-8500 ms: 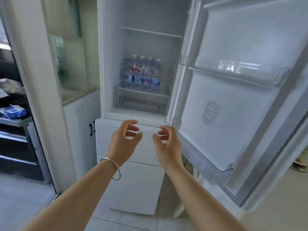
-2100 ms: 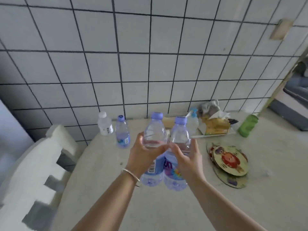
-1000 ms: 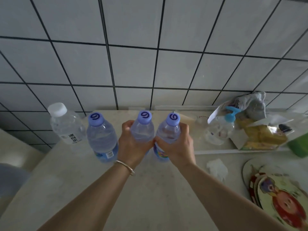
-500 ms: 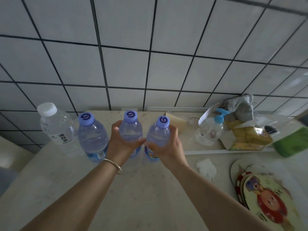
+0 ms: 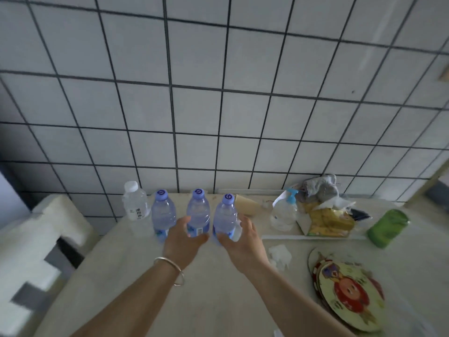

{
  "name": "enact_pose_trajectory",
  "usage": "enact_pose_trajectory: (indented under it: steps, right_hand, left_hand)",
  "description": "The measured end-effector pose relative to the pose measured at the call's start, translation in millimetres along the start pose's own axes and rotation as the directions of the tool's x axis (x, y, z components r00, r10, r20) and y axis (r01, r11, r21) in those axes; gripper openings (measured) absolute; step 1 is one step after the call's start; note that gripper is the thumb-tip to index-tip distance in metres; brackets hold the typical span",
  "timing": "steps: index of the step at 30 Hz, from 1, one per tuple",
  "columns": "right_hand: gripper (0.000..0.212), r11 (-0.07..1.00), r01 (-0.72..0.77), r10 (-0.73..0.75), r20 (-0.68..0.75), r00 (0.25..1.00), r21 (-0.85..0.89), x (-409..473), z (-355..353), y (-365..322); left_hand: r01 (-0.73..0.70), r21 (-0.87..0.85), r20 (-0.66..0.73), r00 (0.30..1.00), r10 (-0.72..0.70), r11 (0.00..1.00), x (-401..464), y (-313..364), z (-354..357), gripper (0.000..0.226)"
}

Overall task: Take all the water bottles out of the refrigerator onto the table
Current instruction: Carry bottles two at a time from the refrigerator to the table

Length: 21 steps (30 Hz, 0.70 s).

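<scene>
Three clear water bottles with purple caps stand upright in a row on the beige table (image 5: 213, 293) near the tiled wall: a left bottle (image 5: 163, 212), a middle bottle (image 5: 198, 210) and a right bottle (image 5: 224, 215). A white-capped bottle (image 5: 135, 203) stands left of them. My left hand (image 5: 182, 242) sits just in front of the middle bottle with fingers loosened, off it. My right hand (image 5: 243, 239) is just in front of the right bottle, fingers spread, holding nothing. The refrigerator is out of view.
A pump bottle (image 5: 284, 212), a tray of cluttered packets (image 5: 325, 220), a green container (image 5: 387, 228), crumpled tissue (image 5: 279, 254) and round cartoon coasters (image 5: 349, 293) fill the table's right side. A white chair (image 5: 36, 246) stands at left.
Both hands gripped the middle and right bottles half a second ago; now they have let go and drawn back toward me. The two bottles stand alone on the table.
</scene>
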State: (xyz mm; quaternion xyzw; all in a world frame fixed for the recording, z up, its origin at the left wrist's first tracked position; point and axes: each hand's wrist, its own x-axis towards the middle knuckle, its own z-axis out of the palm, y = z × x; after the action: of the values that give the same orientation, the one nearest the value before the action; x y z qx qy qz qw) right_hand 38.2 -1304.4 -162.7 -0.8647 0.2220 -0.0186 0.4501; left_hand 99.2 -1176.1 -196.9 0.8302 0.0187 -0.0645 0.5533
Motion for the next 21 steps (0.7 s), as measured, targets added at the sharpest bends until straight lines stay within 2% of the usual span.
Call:
enact_pose_trajectory:
  steps: [2,7,11,13,16,21]
  right_hand:
    - [0.062,0.998,0.057,-0.057,-0.005,0.998,0.015,-33,-16,-12]
    - [0.058,0.983,0.167,-0.164,-0.039,0.986,0.081,-128,-46,-19]
    - [0.059,0.976,0.214,-0.213,-0.019,0.977,0.049,-205,-54,-11]
    - [0.060,0.965,0.246,-0.246,-0.008,0.969,0.096,-241,-56,-9]
    - [0.060,0.949,0.283,-0.285,-0.006,0.958,0.135,-286,-56,-8]
    - [0.060,0.942,0.314,-0.313,-0.035,0.949,0.115,-368,-54,0]
  left_hand:
    - [-0.050,0.005,0.020,0.999,0.050,0.999,-28,20,-14,0.049]
    - [-0.157,-0.017,0.018,0.987,0.157,0.987,-127,59,-48,0.049]
    - [-0.271,0.060,-0.005,0.962,0.272,0.961,-219,54,-70,0.046]
    - [-0.303,0.099,-0.015,0.952,0.306,0.948,-260,49,-82,0.051]
    - [-0.305,0.091,-0.043,0.950,0.310,0.948,-312,47,-98,0.056]
    - [-0.340,0.059,-0.095,0.934,0.344,0.939,-387,36,-130,0.050]
